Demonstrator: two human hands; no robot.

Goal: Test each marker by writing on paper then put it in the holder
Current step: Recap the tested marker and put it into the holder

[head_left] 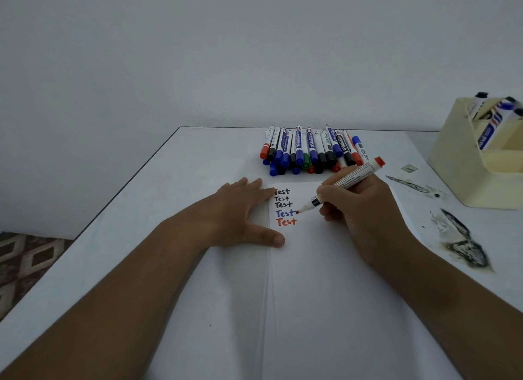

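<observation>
- The bench (198,158) carries everything within my reach, so I can test and sort without getting up.
- The paper (325,280) lies straight ahead of me, with five lines reading "Test" stacked near its top: three black, one blue, one red.
- The cream holder (458,164) stands at the far right, a few tested markers already upright in it.
- The heap of untested markers (308,150) waits just beyond the paper.
- My left hand (240,212) lies flat with fingers spread on the paper's left side, pinning it against the pull of writing.
- My right hand (359,207) grips the red marker (343,184), cap parked on its back end, tip beside the blue word.
</observation>
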